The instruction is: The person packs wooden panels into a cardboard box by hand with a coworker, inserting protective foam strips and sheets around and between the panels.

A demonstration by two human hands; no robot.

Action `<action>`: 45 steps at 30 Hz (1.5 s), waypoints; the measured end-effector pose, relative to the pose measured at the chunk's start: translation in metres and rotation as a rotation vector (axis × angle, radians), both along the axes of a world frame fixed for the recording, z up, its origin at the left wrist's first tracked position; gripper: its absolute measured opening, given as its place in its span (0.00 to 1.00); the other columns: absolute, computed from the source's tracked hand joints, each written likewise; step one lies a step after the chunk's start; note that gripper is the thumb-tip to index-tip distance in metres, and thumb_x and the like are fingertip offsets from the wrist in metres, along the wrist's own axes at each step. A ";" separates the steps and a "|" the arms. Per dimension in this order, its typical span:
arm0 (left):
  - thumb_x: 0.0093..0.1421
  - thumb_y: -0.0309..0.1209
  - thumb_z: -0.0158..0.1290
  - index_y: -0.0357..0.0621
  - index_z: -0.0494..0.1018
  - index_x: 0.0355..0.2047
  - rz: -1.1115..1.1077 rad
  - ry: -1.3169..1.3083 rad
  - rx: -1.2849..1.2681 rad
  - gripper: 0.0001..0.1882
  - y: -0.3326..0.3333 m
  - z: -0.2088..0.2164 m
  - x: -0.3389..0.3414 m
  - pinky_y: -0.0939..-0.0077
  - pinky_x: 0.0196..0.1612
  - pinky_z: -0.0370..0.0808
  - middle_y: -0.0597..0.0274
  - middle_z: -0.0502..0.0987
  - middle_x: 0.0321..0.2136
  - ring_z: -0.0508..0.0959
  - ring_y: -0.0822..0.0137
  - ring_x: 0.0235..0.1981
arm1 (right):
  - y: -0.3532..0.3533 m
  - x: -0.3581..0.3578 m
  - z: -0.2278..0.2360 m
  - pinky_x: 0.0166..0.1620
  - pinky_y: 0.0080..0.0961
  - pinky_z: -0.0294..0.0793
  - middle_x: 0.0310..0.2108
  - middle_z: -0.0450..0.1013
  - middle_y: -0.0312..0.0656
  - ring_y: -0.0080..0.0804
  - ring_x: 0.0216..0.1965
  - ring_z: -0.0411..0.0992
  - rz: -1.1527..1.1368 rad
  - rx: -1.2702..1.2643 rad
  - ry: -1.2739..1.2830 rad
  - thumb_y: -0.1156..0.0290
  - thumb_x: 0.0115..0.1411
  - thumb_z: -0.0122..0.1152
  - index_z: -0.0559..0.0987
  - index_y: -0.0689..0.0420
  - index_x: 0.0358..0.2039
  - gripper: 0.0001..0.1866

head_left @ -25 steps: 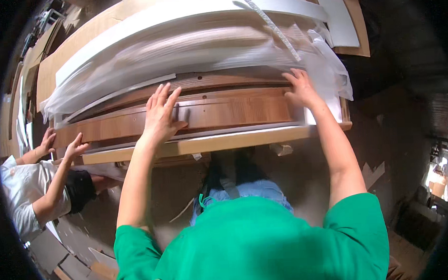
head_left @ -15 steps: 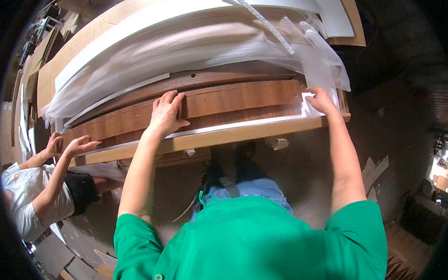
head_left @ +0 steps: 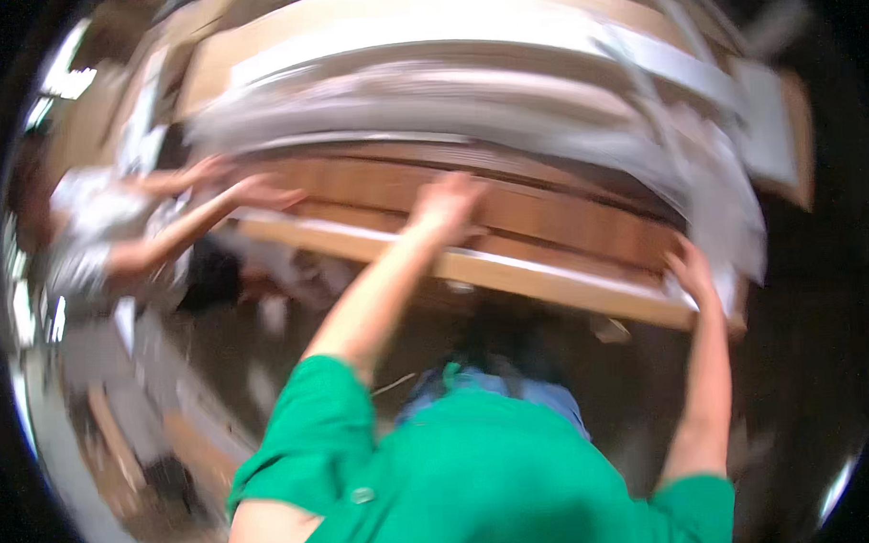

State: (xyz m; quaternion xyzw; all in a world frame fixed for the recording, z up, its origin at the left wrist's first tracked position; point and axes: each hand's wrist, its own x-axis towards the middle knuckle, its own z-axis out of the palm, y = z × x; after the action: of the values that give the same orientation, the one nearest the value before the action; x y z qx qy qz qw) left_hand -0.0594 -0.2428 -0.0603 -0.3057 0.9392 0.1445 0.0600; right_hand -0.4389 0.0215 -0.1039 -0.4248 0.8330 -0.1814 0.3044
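A long brown wooden panel (head_left: 566,214) lies in a shallow carton lined with white foam. My left hand (head_left: 448,206) is over the middle of the panel, its fingers smeared by motion. At the panel's right end, my right hand (head_left: 691,270) touches the corner by the white foam lining (head_left: 588,283), fingers apart. The tan front edge of the carton (head_left: 511,274) runs below both hands. To the left, another person's hands (head_left: 267,193) reach out over the panel's left end, palms partly turned up.
Crumpled translucent wrapping (head_left: 429,104) lies behind the panel, with a white foam strip (head_left: 379,39) beyond it. A foam-topped cardboard piece (head_left: 769,126) juts out at the far right. The co-worker in a light shirt (head_left: 88,202) stands at left. Flat boards (head_left: 123,397) lie on the floor lower left.
The view has swung, so carton and panel appear farther right and tilted down to the right. The co-worker's hands have lifted off the panel's left end. My hands remain at the panel.
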 end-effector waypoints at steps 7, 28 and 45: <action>0.42 0.41 0.63 0.51 0.64 0.52 0.138 0.123 -0.135 0.35 0.005 -0.036 0.014 0.55 0.52 0.61 0.45 0.59 0.56 0.60 0.48 0.57 | -0.002 -0.019 -0.040 0.54 0.29 0.64 0.50 0.67 0.53 0.37 0.51 0.67 -0.110 -0.155 -0.126 0.68 0.57 0.54 0.66 0.65 0.54 0.25; 0.50 0.48 0.56 0.62 0.54 0.60 0.163 -0.093 -0.118 0.38 -0.004 -0.027 -0.005 0.47 0.57 0.54 0.50 0.51 0.62 0.51 0.49 0.62 | -0.210 0.007 0.129 0.57 0.43 0.57 0.53 0.62 0.51 0.48 0.55 0.59 0.187 -0.691 0.741 0.63 0.47 0.64 0.69 0.56 0.51 0.29; 0.54 0.47 0.53 0.61 0.55 0.60 0.170 -0.037 -0.046 0.35 -0.007 -0.016 -0.018 0.46 0.60 0.50 0.52 0.51 0.62 0.48 0.51 0.64 | -0.295 -0.134 0.117 0.55 0.31 0.63 0.51 0.68 0.49 0.43 0.52 0.66 0.104 -0.227 0.116 0.65 0.35 0.67 0.67 0.52 0.55 0.41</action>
State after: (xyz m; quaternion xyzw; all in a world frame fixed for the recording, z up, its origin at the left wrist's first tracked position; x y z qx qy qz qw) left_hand -0.0779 -0.2494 -0.0764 -0.3881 0.9117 0.1219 0.0581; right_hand -0.5729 -0.2735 0.0134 -0.5089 0.8002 -0.2338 0.2147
